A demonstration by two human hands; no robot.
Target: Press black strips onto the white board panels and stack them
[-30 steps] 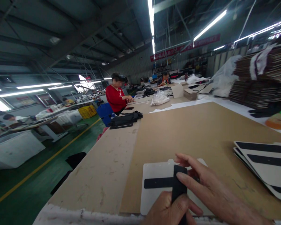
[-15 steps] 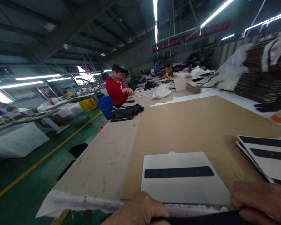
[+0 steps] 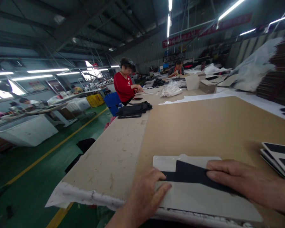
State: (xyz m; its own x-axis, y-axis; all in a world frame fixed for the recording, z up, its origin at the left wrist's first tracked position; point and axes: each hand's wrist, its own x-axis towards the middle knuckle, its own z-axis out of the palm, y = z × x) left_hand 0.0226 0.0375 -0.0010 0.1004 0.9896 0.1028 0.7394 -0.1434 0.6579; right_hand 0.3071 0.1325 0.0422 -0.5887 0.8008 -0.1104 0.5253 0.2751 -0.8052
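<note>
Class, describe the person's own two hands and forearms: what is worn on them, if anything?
Nothing is worn. The left hand and the right hand are bare, without gloves, and no ring, watch or bracelet shows. No sleeve covers the parts of the forearms in view.

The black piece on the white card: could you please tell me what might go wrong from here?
The black piece appears to lie at a slant on the white card, so it might end up crooked. The card sits at the table edge and could slide off, as only the left hand and right hand press on it.
</note>
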